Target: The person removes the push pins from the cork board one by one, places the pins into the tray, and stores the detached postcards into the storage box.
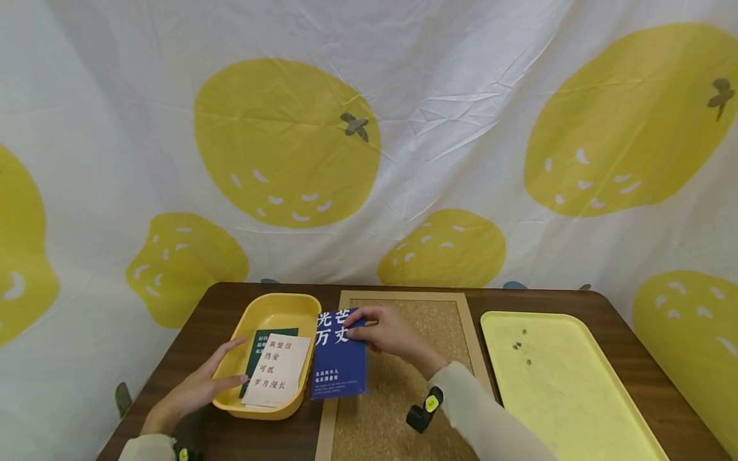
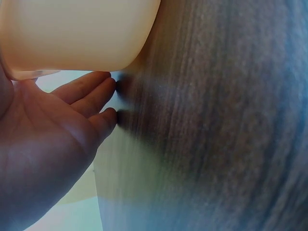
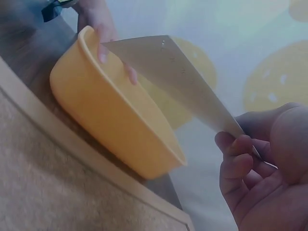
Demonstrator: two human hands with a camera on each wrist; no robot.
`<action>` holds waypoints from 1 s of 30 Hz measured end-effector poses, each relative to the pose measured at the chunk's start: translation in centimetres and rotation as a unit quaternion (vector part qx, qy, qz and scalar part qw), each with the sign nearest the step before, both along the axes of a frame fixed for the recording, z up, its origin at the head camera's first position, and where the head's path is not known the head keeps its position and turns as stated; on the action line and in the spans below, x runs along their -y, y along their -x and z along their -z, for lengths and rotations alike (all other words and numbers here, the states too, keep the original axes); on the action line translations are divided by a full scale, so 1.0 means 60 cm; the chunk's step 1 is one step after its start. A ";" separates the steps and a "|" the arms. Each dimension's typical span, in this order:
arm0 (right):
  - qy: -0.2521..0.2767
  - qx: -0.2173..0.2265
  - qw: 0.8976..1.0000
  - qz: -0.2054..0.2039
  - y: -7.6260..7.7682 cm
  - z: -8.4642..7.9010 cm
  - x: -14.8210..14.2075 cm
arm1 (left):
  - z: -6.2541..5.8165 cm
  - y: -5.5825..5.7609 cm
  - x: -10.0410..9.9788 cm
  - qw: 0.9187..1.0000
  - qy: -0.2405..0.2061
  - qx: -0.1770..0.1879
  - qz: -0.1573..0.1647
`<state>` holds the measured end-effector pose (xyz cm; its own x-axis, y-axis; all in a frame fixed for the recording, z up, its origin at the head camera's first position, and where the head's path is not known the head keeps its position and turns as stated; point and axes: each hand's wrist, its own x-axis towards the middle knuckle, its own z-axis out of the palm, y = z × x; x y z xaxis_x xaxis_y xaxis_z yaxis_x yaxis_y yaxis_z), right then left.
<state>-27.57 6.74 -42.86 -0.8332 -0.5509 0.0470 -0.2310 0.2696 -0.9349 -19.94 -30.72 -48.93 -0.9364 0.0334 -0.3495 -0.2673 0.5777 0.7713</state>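
My right hand (image 1: 389,333) pinches a blue card (image 1: 339,365) with white Chinese characters by its upper right edge. It holds the card raised beside the yellow plastic basin (image 1: 259,413), over the left edge of the corkboard. The card's pale back (image 3: 178,79) faces the right wrist camera. My left hand (image 1: 198,384) grips the basin's left side, its thumb over the rim and other fingers along the outer wall (image 2: 82,38). Inside the basin, a white card (image 1: 279,365) with brown characters overlaps a dark green card (image 1: 252,358).
A wood-framed corkboard (image 1: 415,384) lies on the dark wooden table (image 1: 179,339), right of the basin. Farther right, a pale yellow tray (image 1: 571,384) carries several small metallic pieces (image 1: 517,346). A lemon-print curtain (image 1: 438,160) hangs behind the table.
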 end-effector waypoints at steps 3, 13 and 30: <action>0.009 0.018 1.000 0.002 -0.001 -0.001 0.014 | 0.002 0.000 0.001 1.000 0.000 -0.002 0.003; 0.008 0.050 0.998 0.025 -0.006 0.002 0.064 | 0.004 -0.001 0.000 1.000 -0.003 -0.002 -0.001; -0.005 0.067 0.996 0.065 -0.008 0.017 0.125 | 0.003 0.001 -0.001 1.000 0.007 -0.001 -0.007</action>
<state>-27.07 -0.73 -43.90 -0.8962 -0.4373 -0.0743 -0.0672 0.2994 -0.9518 -19.99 -30.63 -49.12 -0.9373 0.0152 -0.3482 -0.2740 0.5851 0.7633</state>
